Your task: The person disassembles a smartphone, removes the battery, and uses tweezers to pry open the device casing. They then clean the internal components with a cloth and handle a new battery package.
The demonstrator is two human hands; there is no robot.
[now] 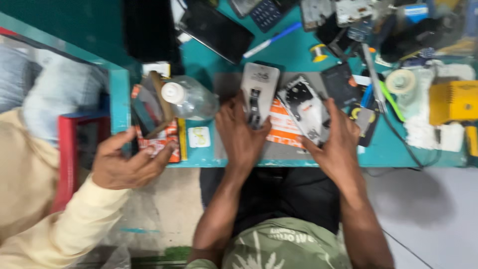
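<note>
My left hand [242, 133] rests on the near end of a grey phone back cover [259, 89] lying on the teal workbench [298, 52]. My right hand [337, 142] grips an opened phone body [306, 107] with its dark insides showing, tilted over an orange and white card [284, 127]. Both phone parts lie on a grey mat near the bench's front edge. The picture is blurred by motion.
Another person's hand [127, 162] in a cream sleeve reaches to a stack of small packets [157, 117] at the bench's left end. A clear plastic bottle [189, 97] lies there. Phones, a blue pen [271, 40], tape roll [401, 80], a yellow box [453, 102] and cables crowd the back and right.
</note>
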